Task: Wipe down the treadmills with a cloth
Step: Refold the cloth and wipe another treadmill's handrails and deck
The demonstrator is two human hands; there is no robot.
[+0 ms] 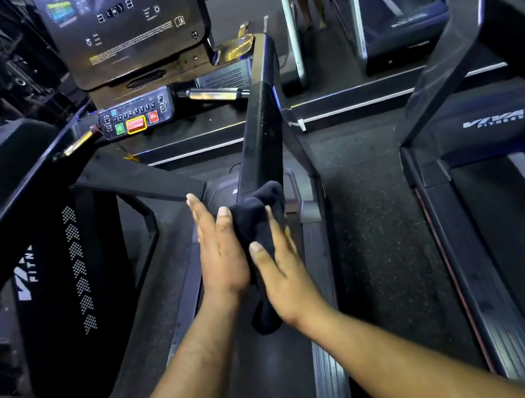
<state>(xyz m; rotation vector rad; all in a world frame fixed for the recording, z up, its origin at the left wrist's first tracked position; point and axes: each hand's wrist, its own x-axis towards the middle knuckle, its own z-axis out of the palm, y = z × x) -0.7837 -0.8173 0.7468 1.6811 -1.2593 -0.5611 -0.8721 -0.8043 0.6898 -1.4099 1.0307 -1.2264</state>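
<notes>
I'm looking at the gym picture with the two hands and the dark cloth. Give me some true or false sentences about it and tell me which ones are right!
1. The cloth is bright yellow. False: it is dark, nearly black.
2. Both hands are on the cloth, the left hand on one side and the right hand on the other. True.
3. The cloth is lying on the control panel with the coloured buttons. False: it is further down, against the lower end of the handrail.
4. Another treadmill stands to the right. True.
5. The left hand's fingers are straight. True.
</notes>
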